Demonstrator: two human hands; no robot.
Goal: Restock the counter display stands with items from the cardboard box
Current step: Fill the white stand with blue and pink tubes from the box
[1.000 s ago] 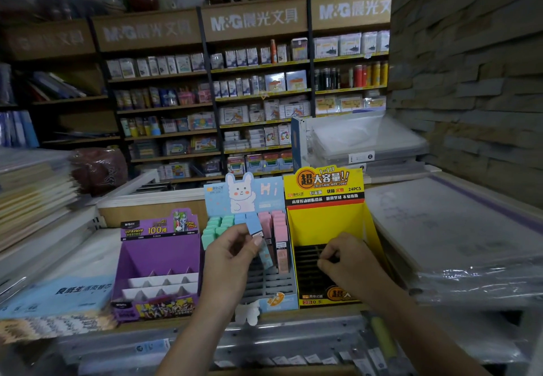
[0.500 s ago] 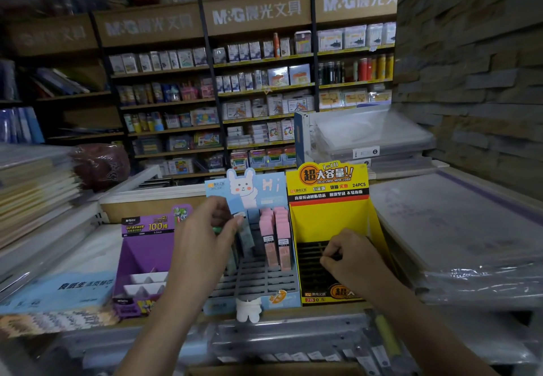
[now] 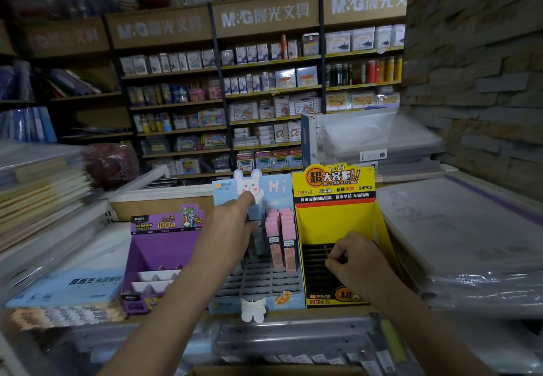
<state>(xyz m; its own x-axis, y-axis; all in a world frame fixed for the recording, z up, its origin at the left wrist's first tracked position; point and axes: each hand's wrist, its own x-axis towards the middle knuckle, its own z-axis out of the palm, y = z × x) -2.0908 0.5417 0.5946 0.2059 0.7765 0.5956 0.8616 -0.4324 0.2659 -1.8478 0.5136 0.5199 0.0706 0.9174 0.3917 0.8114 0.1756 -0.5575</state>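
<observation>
Three display stands sit side by side on the counter: a purple stand [image 3: 164, 246], a blue rabbit stand [image 3: 264, 280] and a yellow stand [image 3: 338, 228]. My left hand [image 3: 235, 231] reaches to the back of the blue stand and pinches a small blue case [image 3: 255, 212], index finger stretched over its top. Two rows of pink cases [image 3: 280, 228] stand just right of it. My right hand [image 3: 357, 261] rests with its fingers curled into the black slotted insert of the yellow stand. The brown rim of the cardboard box [image 3: 276, 371] shows at the bottom edge.
Stacked notebooks [image 3: 38, 190] rise at the left, with a blue paper pack [image 3: 67, 287] below them. Plastic-wrapped paper stacks [image 3: 470, 228] fill the right side under a stone wall. Stocked shelves [image 3: 264, 96] line the back.
My left hand has carried the blue case up and back from the middle of the blue stand to its rear row, now covering the green cases. My right hand has stayed put.
</observation>
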